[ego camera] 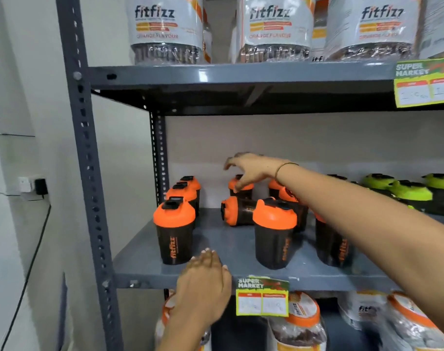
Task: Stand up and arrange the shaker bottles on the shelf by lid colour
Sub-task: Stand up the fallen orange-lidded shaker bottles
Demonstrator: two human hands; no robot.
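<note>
Black shaker bottles with orange lids stand on the grey middle shelf (228,274): a row at the left led by a front bottle (174,231), and others in the middle such as one at the front (275,234). One orange-lidded bottle (237,211) lies on its side behind them. Green-lidded bottles (408,192) stand at the right. My right hand (248,169) reaches to the back, fingers spread over the lid of an upright rear bottle (241,187), not clearly gripping it. My left hand (203,277) rests at the shelf's front edge, holding nothing.
Large Fitfizz jars (165,29) fill the shelf above, and more jars (302,323) sit below. Price tags (262,296) hang from the shelf edges. The slotted steel upright (89,173) stands at the left, with a wall socket (32,184) beyond it.
</note>
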